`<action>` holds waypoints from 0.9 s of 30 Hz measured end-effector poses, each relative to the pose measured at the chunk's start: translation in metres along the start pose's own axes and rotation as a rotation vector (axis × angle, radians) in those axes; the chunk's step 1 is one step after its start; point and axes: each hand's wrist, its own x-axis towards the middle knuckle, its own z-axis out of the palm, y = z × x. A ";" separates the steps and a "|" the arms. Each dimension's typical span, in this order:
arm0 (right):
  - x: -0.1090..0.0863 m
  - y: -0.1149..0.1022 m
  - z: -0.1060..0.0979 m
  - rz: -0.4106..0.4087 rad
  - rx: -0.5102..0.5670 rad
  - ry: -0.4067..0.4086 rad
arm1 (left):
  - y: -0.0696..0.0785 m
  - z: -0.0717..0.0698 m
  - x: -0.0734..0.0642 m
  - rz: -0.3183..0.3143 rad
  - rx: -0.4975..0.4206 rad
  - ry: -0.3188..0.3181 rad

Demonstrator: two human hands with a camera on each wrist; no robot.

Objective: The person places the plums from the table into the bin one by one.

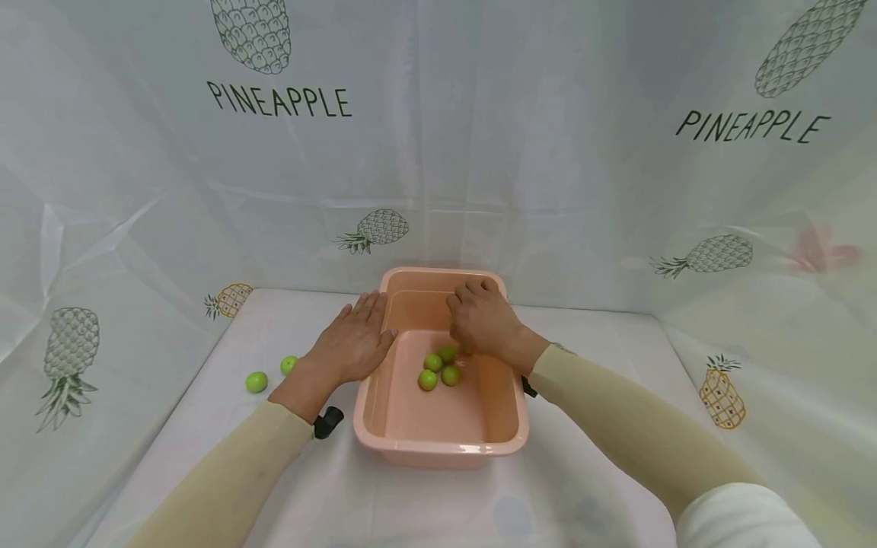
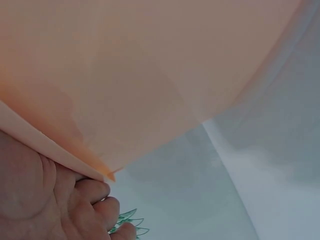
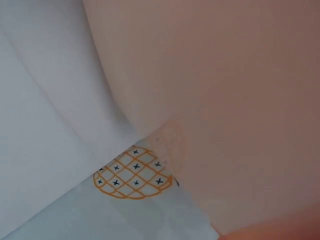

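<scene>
From here I see four green fruits (image 1: 433, 362) in the lengthwise pink basin (image 1: 438, 418), just nearside-left of the curled right hand (image 1: 483, 320), its hold unclear, farther from the straight-fingered left hand (image 1: 352, 339).

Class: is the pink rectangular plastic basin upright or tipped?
The basin is upright: its opening faces up, with round green fruits inside.

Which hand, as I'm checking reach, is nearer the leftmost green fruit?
Left: the left hand is at the tub's left rim, right of the leftmost green fruit; the right hand is farther right, over the tub's right side.
</scene>
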 end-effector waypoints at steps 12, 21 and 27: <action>-0.063 0.059 -0.003 0.155 0.087 0.416 | 0.002 0.000 0.001 -0.006 -0.001 -0.012; -0.147 0.094 0.023 0.200 0.067 0.289 | 0.001 0.001 0.001 -0.010 -0.005 -0.017; -0.196 0.097 0.049 0.148 0.061 0.179 | 0.000 0.002 0.002 -0.013 -0.008 -0.014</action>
